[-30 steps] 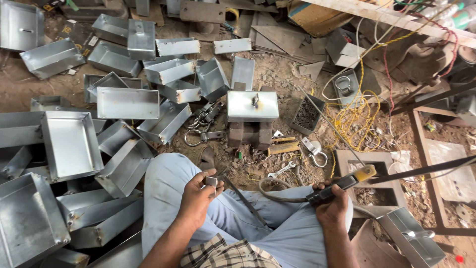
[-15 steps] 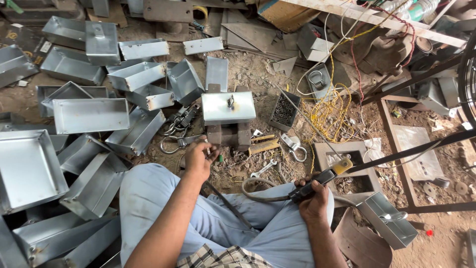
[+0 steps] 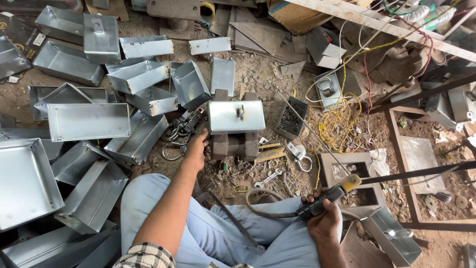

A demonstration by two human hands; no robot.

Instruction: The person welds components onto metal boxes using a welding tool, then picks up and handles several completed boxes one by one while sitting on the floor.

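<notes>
Since the earlier frame the left hand [image 3: 197, 151] had stretched farther out, from the knee to the left edge of the metal box [image 3: 236, 116] on the dark block [image 3: 234, 145] at centre. Its fingers curled at the box's near-left corner; whether they gripped it was hidden. The right hand [image 3: 325, 221] stayed low at right, closed around the torch [image 3: 325, 198], its hose [image 3: 265, 208] looping left. The scissors [image 3: 179, 135] lay partly hidden behind the left hand.
</notes>
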